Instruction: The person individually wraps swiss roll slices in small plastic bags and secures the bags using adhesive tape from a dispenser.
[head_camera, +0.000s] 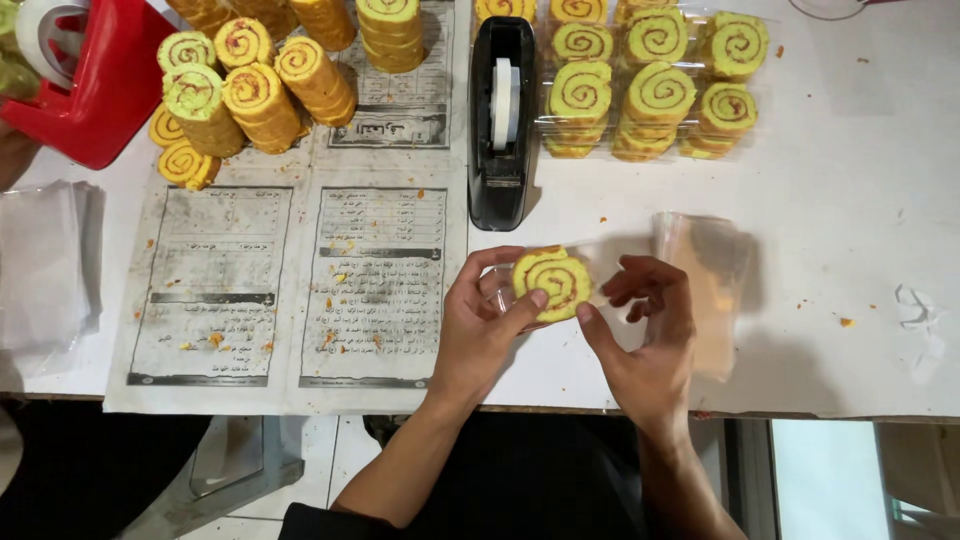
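Head camera looks down on a white table near its front edge, where the left hand (480, 325) pinches a yellow swirl cake slice (552, 283) with thumb on its face. Right hand (645, 320), just right of the slice, has fingers loosely spread around a clear plastic wrapper (700, 275), whose length runs rightward from the slice

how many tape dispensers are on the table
2. A black tape dispenser stands at the table's top centre, between the newspaper and the packed swirl-roll slices. A red tape dispenser sits at the top left corner, partly cut off by the frame.
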